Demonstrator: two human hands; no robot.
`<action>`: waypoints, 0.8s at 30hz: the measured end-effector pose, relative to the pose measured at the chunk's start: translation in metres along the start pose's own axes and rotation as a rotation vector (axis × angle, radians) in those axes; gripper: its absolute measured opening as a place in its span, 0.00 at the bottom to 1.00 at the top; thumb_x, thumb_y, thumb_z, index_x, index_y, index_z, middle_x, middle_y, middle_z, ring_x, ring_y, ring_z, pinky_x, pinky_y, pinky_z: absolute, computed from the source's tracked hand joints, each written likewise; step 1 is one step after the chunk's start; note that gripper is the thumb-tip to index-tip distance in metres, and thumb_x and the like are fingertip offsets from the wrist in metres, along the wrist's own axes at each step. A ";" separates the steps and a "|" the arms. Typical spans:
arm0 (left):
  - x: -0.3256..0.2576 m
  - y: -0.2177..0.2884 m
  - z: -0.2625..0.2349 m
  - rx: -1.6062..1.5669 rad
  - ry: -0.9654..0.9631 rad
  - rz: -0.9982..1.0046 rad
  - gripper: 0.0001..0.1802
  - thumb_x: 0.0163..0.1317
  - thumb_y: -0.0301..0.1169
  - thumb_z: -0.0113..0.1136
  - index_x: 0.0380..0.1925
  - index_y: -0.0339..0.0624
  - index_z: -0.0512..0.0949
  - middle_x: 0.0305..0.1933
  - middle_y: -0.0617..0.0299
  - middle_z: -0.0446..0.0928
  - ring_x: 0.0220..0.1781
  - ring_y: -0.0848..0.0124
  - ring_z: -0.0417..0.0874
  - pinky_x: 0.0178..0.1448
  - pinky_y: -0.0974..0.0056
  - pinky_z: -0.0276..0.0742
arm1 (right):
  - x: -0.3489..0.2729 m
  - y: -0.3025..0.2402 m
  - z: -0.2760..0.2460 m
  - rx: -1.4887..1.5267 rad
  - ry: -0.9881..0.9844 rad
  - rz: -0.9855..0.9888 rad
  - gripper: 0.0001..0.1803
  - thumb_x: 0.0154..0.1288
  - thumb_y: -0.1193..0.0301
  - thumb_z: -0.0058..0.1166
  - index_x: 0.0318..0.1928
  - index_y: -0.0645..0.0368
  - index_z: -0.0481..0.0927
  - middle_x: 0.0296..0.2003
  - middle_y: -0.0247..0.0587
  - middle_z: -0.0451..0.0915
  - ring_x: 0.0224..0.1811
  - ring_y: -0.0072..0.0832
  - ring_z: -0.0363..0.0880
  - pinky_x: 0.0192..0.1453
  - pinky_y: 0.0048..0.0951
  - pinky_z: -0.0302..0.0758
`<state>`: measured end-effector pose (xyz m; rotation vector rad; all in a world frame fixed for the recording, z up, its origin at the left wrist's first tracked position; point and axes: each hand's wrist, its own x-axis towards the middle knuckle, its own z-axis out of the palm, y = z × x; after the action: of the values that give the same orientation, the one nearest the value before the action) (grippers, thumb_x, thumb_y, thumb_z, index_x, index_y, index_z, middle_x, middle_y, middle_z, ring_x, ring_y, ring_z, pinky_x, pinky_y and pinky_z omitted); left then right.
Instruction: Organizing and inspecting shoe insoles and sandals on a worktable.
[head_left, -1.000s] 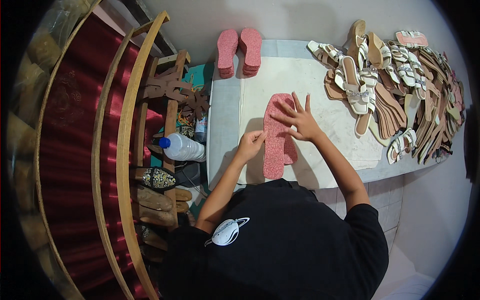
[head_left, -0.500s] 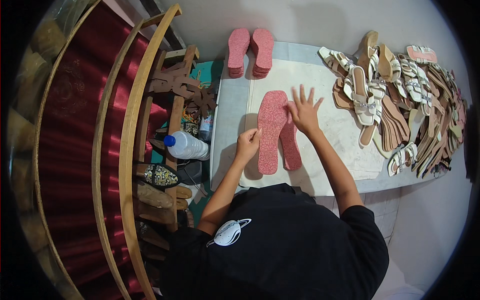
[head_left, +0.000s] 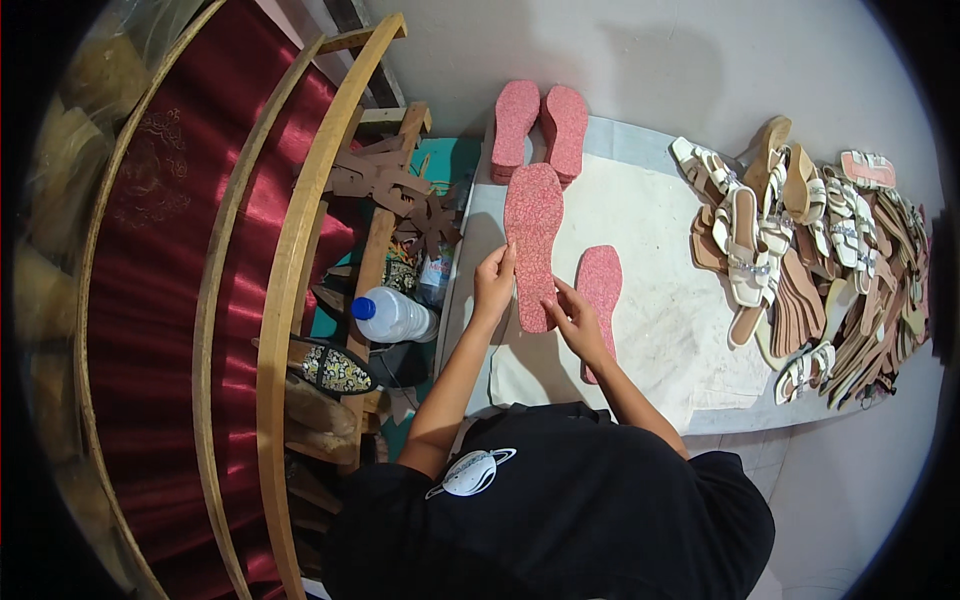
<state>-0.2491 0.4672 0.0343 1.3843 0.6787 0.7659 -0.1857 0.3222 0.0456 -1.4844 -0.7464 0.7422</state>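
Observation:
A pink speckled insole [head_left: 534,235] is held up off the table between my two hands, its wide end pointing away from me. My left hand [head_left: 495,283] pinches its left edge near the middle. At the lower right edge, close to the narrow end, my right hand [head_left: 580,322] grips it with thumb and fingers. A second pink insole [head_left: 601,275] lies on the pale sheet, partly hidden behind my right hand and wrist. Beyond the held insole stand two stacks of matching insoles, a left stack [head_left: 515,120] and a right stack [head_left: 566,125], near the wall.
White sandals [head_left: 745,245] and tan soles [head_left: 880,270] heap up on the table's right side. Off the left edge stand a blue-capped water bottle [head_left: 395,316] and a wooden rack [head_left: 300,200] with shoes and brown cut pieces. A red curtain [head_left: 150,250] hangs farther left.
My right hand, spread open beside the insoles before, has come down and now grips the held insole's lower end. That insole has moved toward the stacks, apart from the second one. The view has shifted.

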 end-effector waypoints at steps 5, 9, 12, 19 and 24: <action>0.024 0.009 0.005 -0.067 0.002 0.024 0.18 0.62 0.35 0.50 0.45 0.32 0.73 0.29 0.67 0.75 0.29 0.84 0.70 0.35 0.76 0.67 | 0.044 0.000 -0.001 0.271 0.074 -0.008 0.20 0.63 0.73 0.48 0.54 0.68 0.65 0.26 0.29 0.71 0.26 0.14 0.69 0.28 0.16 0.67; 0.034 0.000 0.002 0.024 -0.037 0.093 0.16 0.59 0.29 0.53 0.46 0.33 0.73 0.30 0.65 0.76 0.26 0.84 0.72 0.29 0.76 0.67 | 0.076 -0.005 -0.002 0.297 0.079 -0.052 0.20 0.63 0.73 0.48 0.54 0.66 0.65 0.29 0.30 0.72 0.29 0.13 0.68 0.30 0.16 0.66; 0.042 0.002 0.004 0.041 -0.067 0.120 0.17 0.58 0.27 0.54 0.47 0.34 0.72 0.29 0.66 0.76 0.20 0.86 0.68 0.22 0.77 0.64 | 0.098 -0.003 -0.005 0.288 0.104 -0.068 0.21 0.63 0.73 0.48 0.55 0.67 0.65 0.29 0.31 0.72 0.29 0.14 0.69 0.30 0.15 0.67; 0.112 -0.018 -0.001 0.078 -0.023 0.229 0.17 0.57 0.27 0.54 0.46 0.33 0.72 0.29 0.65 0.76 0.19 0.86 0.67 0.22 0.77 0.63 | 0.168 -0.014 -0.006 -0.251 0.134 -0.224 0.20 0.59 0.71 0.52 0.52 0.65 0.69 0.26 0.39 0.72 0.27 0.20 0.71 0.31 0.22 0.69; 0.172 -0.014 0.002 0.121 -0.113 0.128 0.18 0.59 0.23 0.51 0.50 0.28 0.67 0.39 0.59 0.76 0.39 0.79 0.74 0.42 0.75 0.70 | 0.226 -0.017 -0.014 -0.522 0.237 -0.349 0.22 0.54 0.64 0.55 0.49 0.62 0.73 0.29 0.48 0.73 0.30 0.41 0.72 0.36 0.35 0.69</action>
<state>-0.1443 0.6043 0.0241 1.5811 0.5591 0.7507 -0.0431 0.4986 0.0592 -1.8013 -1.0294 0.0993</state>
